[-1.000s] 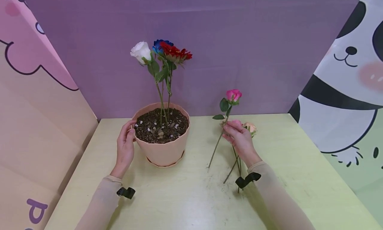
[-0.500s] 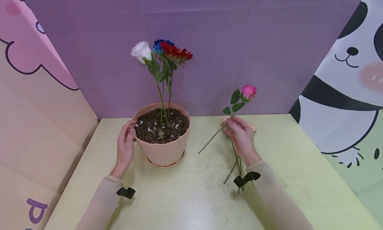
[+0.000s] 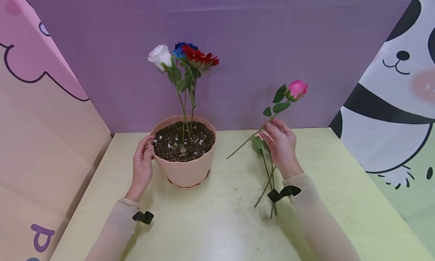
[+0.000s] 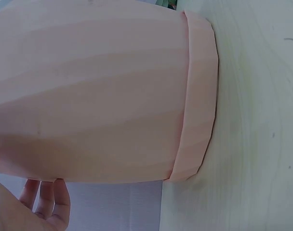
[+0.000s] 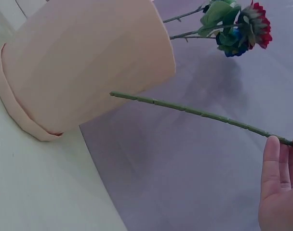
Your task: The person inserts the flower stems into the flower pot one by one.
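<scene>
In the head view, the left hand (image 3: 141, 170) rests loosely extended fingers against the flowerpot (image 3: 185, 173) to its right; the right hand (image 3: 282, 145) pinches the pink rose (image 3: 297, 89), with leafy stems (image 3: 257, 145) below it.

Left wrist: fingertips touch the flowerpot's side.

Right wrist: the rose stem's end points away from the hand.

A purple backdrop (image 3: 244, 45) rises behind the back edge of the table (image 3: 210, 230). Beyond the right edge stands a panda picture (image 3: 384, 144); beyond the left, a pink cartoon (image 3: 37, 59) above a purple letter (image 3: 42, 229).
</scene>
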`<state>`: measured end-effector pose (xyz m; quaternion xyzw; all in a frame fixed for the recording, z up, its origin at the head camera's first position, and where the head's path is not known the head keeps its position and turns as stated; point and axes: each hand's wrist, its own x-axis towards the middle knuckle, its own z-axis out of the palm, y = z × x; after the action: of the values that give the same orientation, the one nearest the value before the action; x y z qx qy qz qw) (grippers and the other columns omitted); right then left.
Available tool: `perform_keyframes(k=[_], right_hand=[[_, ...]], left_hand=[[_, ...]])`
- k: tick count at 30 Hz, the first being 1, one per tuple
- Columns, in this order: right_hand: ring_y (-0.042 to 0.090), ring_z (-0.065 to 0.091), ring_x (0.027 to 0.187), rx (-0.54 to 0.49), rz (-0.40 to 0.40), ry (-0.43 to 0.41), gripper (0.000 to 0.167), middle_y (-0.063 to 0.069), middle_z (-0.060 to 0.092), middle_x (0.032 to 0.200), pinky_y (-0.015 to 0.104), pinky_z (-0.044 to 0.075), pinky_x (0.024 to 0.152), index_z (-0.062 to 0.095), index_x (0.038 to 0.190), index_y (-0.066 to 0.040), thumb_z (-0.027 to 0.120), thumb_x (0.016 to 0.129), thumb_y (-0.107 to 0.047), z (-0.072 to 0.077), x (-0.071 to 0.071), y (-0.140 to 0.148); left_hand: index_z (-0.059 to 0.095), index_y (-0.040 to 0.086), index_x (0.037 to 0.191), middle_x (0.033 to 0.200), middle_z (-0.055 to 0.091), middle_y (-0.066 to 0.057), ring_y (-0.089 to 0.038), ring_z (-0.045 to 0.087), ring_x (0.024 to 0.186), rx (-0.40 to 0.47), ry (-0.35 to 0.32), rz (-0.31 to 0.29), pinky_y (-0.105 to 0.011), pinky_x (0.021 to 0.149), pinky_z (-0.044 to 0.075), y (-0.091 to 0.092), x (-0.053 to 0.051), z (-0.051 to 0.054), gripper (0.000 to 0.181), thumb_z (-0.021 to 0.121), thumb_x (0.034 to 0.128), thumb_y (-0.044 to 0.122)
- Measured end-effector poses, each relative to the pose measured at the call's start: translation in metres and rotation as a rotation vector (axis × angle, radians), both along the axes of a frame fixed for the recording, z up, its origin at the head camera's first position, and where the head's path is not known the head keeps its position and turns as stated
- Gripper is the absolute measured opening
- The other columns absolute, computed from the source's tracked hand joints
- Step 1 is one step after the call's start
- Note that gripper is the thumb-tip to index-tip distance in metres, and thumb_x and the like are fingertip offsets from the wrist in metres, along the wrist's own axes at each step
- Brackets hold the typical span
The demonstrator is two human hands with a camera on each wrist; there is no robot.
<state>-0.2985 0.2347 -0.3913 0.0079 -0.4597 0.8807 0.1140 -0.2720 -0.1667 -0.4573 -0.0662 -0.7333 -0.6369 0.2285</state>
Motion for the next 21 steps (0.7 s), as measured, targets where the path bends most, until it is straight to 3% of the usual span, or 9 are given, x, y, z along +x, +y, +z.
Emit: perform_keyframes(k=[8,15,21], right_hand=[[0.015,0.074,0.090,0.061,-0.006,0.079,0.015,0.003,0.075,0.102,0.028,0.064,0.080,0.068,0.114,-0.006,0.068,0.100,0.001,0.016,-0.003,-0.010],[0.013,0.074,0.088,0.124,-0.099,0.166,0.013,0.001,0.075,0.097,0.028,0.064,0.080,0.068,0.109,-0.006,0.067,0.099,0.004,0.035,-0.004,-0.018],[0.014,0.075,0.088,0.109,-0.124,0.237,0.016,0.002,0.075,0.096,0.030,0.065,0.080,0.068,0.108,-0.008,0.065,0.100,0.005,0.054,-0.003,-0.025]], left_hand=[[0.054,0.000,0.148,0.145,0.055,-0.019,-0.003,0.052,0.102,0.015,-0.004,0.004,-0.017,0.085,0.047,0.001,0.000,0.001,0.041,0.038,0.1125,0.014],[0.055,0.002,0.149,0.144,0.055,-0.018,-0.004,0.050,0.105,0.008,-0.011,-0.005,-0.019,0.087,0.046,0.000,0.000,-0.001,0.041,0.039,0.1131,0.016],[0.054,0.002,0.149,0.149,0.054,-0.017,-0.004,0.051,0.107,0.002,-0.003,-0.003,-0.018,0.087,0.046,0.000,0.000,0.000,0.042,0.039,0.1134,0.016]])
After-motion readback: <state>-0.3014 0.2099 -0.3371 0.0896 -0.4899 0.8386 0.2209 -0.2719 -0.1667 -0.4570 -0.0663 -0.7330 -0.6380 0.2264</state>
